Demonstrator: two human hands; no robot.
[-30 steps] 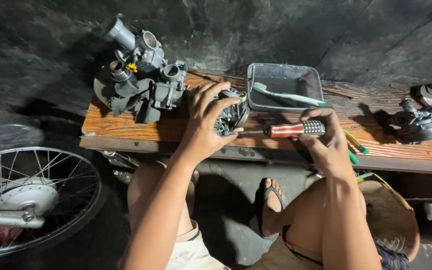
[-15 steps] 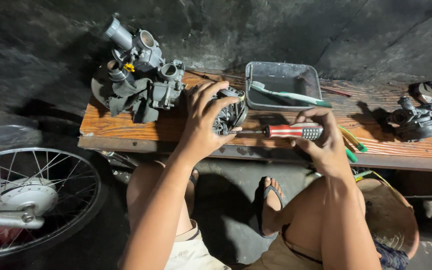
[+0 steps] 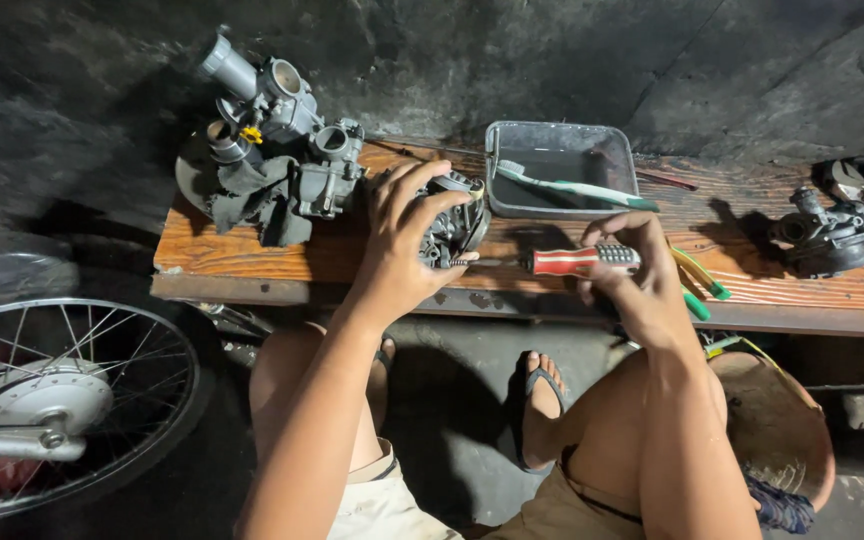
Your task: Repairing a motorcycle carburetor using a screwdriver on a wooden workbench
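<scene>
On wood bench (image 3: 252, 262), L hand (image 3: 402, 245) clamps carb part (image 3: 457, 225), R hand (image 3: 637, 285) grips screwdriver (image 3: 552, 262); tray (image 3: 557, 150) behind, carb cluster (image 3: 277, 150) left

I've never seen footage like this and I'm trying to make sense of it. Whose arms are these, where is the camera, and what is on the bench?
The camera sits on a person's head and looks down, so the arms are their own. The left hand grips a small metal engine part on a wooden bench. The right hand holds a red-handled screwdriver, its tip at that part. Also on the bench: a cluster of similar grey parts, a grey tray with a toothbrush across it, and another part. A spoked wheel stands lower left.
</scene>
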